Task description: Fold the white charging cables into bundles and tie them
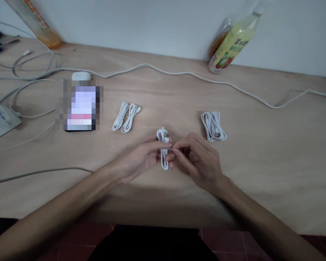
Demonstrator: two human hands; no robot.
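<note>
My left hand (149, 152) is closed round a coiled white cable (164, 159), held upright a little above the table's middle. Its connectors show at the top of the coil. My right hand (198, 156) is closed just to the right, its thumb and forefinger pinching the end of a thin white tie (169, 149) that comes off the middle of the coil. Two more coiled cables (126, 116) lie side by side beyond my left hand. Another group of coiled white cables (214, 125) lies beyond my right hand.
A phone with a blurred screen (83, 108) and a white case (81, 77) lie at the left, near loose cables (34, 78). One long white cable (190, 73) crosses the table (274, 163). Bottles (229, 47) (50, 38) stand by the wall.
</note>
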